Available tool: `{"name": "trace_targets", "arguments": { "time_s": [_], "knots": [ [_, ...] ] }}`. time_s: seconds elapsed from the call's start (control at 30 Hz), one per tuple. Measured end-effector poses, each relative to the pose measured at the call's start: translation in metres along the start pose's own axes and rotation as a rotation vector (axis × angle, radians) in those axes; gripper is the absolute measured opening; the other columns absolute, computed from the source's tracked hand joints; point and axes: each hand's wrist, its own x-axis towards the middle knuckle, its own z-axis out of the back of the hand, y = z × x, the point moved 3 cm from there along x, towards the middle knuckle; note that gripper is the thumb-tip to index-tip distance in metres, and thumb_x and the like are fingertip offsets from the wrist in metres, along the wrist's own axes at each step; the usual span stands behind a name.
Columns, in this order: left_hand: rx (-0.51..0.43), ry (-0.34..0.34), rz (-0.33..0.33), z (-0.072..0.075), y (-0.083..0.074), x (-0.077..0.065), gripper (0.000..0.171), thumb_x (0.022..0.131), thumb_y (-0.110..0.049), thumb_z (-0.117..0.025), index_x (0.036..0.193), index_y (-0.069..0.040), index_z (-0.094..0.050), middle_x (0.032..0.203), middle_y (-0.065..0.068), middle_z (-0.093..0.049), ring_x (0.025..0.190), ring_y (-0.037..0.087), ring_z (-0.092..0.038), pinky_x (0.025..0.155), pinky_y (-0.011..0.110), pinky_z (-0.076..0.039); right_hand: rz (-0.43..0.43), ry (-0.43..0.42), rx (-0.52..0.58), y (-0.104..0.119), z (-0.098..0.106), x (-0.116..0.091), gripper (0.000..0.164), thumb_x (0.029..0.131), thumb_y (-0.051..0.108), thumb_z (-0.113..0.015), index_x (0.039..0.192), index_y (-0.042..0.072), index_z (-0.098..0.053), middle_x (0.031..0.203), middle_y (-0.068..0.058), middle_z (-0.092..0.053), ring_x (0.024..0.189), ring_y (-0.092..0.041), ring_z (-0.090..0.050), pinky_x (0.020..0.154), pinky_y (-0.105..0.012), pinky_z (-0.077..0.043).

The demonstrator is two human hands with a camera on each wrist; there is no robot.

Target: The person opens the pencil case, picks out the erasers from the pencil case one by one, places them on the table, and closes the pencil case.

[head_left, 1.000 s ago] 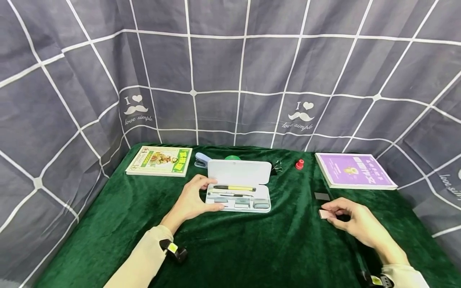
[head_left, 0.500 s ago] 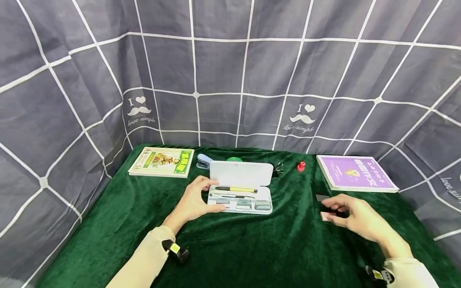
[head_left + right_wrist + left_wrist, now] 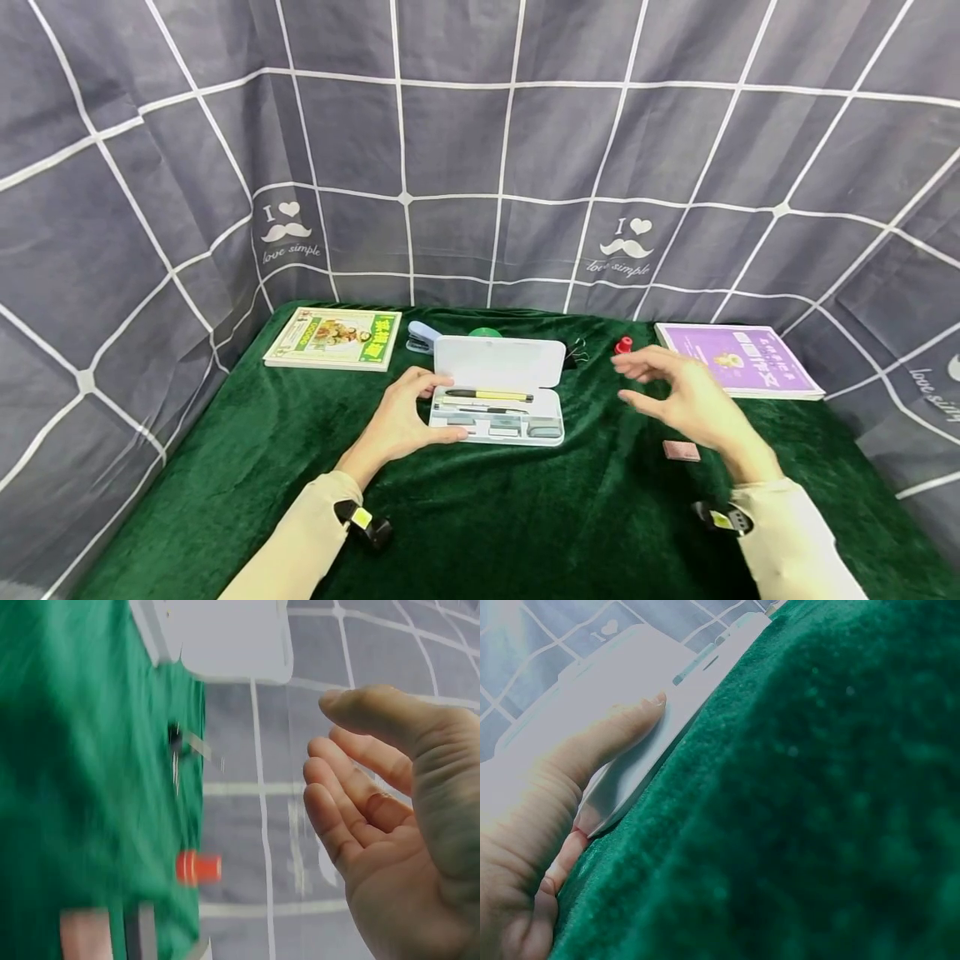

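An open white pencil case [image 3: 498, 362] stands on the green cloth with its lid raised. Inside lie a yellow-and-black pen [image 3: 501, 396], a slimmer pen [image 3: 487, 409] and small pieces in the front compartments. My left hand [image 3: 393, 421] grips the case's left end, its thumb [image 3: 626, 731] along the front edge. In the air to the right of the case is my right hand [image 3: 686, 400], fingers apart from the thumb and holding nothing. A pink block [image 3: 681, 451], perhaps an eraser, lies below it on the cloth. The right wrist view shows a grey block [image 3: 141, 934] beside the pink one.
Behind the case are a blue stapler [image 3: 422, 337], a green round thing [image 3: 485, 332] and black binder clips [image 3: 576, 354]. A red object [image 3: 623, 344] sits further right. Books lie at both sides: a green-and-yellow one [image 3: 333, 337] and a purple one [image 3: 738, 358]. A grey grid curtain surrounds the table.
My right hand has let go of the pink block, leaving it on the cloth, and has moved up and left towards the case. My left hand stays on the case.
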Motion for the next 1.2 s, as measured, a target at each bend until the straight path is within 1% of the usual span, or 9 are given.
{"name": "trace_targets", "arguments": {
  "time_s": [0.17,0.3,0.4,0.53,0.63,0.77,0.97,1.1,1.2],
  "knots": [
    [-0.014,0.0,0.003,0.0,0.0,0.0,0.079,0.074,-0.047,-0.106,0.142,-0.02,-0.075,0.132,0.0,-0.063,0.122,0.027,-0.064,0.107,0.055,-0.056,-0.001,0.02,0.055,0.014,-0.031,0.022,0.045,0.088,-0.001,-0.093,0.127,0.016,-0.079,0.113,0.005,-0.079,0.098,-0.01,-0.072,0.09,-0.023,-0.059],
    [-0.017,0.006,0.011,0.0,0.0,0.001,0.08,0.074,-0.048,-0.106,0.143,-0.021,-0.074,0.133,-0.001,-0.062,0.123,0.027,-0.064,0.108,0.055,-0.055,-0.006,0.071,0.099,0.024,-0.056,0.028,0.038,0.089,0.001,-0.093,0.12,0.02,-0.08,0.11,0.005,-0.08,0.095,-0.02,-0.074,0.087,-0.033,-0.061],
    [-0.02,0.009,0.012,0.0,0.0,0.002,0.08,0.073,-0.048,-0.106,0.142,-0.022,-0.075,0.133,-0.002,-0.062,0.123,0.027,-0.063,0.109,0.054,-0.054,0.007,0.141,0.128,0.029,-0.072,0.027,0.031,0.089,0.001,-0.092,0.113,0.016,-0.081,0.103,0.002,-0.078,0.09,-0.026,-0.073,0.083,-0.038,-0.062],
    [-0.022,0.004,0.006,0.001,0.0,0.001,0.079,0.073,-0.047,-0.106,0.142,-0.022,-0.075,0.132,0.0,-0.063,0.123,0.027,-0.064,0.109,0.055,-0.054,0.033,0.264,0.129,0.034,-0.088,0.026,0.025,0.089,-0.002,-0.09,0.109,0.012,-0.083,0.098,0.003,-0.075,0.087,-0.021,-0.071,0.08,-0.038,-0.062],
    [-0.016,0.006,0.01,0.001,0.0,0.001,0.08,0.073,-0.047,-0.106,0.142,-0.022,-0.074,0.132,-0.001,-0.063,0.124,0.027,-0.064,0.109,0.055,-0.054,0.054,0.339,0.088,0.035,-0.095,0.025,0.023,0.09,-0.004,-0.088,0.108,0.01,-0.085,0.099,0.002,-0.074,0.087,-0.017,-0.069,0.079,-0.037,-0.062],
    [-0.011,0.01,0.018,0.001,0.001,0.0,0.08,0.074,-0.048,-0.106,0.143,-0.022,-0.074,0.132,-0.002,-0.062,0.124,0.026,-0.064,0.11,0.054,-0.054,0.074,0.379,0.013,0.037,-0.1,0.025,0.023,0.091,-0.004,-0.086,0.109,0.01,-0.086,0.102,-0.001,-0.071,0.089,-0.016,-0.069,0.08,-0.037,-0.062],
    [-0.013,0.002,0.011,0.003,0.0,0.001,0.078,0.073,-0.046,-0.106,0.141,-0.022,-0.075,0.128,-0.002,-0.062,0.121,0.025,-0.063,0.109,0.053,-0.054,0.124,0.355,-0.065,0.04,-0.1,0.026,0.029,0.089,-0.009,-0.086,0.109,0.012,-0.086,0.109,-0.002,-0.071,0.098,-0.018,-0.066,0.084,-0.035,-0.06],
    [-0.012,0.002,0.01,0.002,-0.001,0.001,0.078,0.074,-0.047,-0.106,0.141,-0.021,-0.075,0.128,-0.001,-0.062,0.12,0.026,-0.063,0.109,0.054,-0.054,0.16,0.333,-0.103,0.041,-0.1,0.024,0.033,0.087,-0.012,-0.085,0.112,0.01,-0.087,0.109,-0.004,-0.069,0.095,-0.018,-0.064,0.08,-0.031,-0.059],
    [-0.013,0.005,0.011,0.001,0.0,0.001,0.079,0.074,-0.048,-0.105,0.142,-0.02,-0.075,0.13,0.0,-0.063,0.121,0.027,-0.063,0.109,0.054,-0.055,0.157,0.333,-0.097,0.041,-0.1,0.023,0.034,0.087,-0.014,-0.083,0.112,0.009,-0.088,0.107,-0.005,-0.069,0.091,-0.02,-0.065,0.077,-0.029,-0.058]
  ]
}}
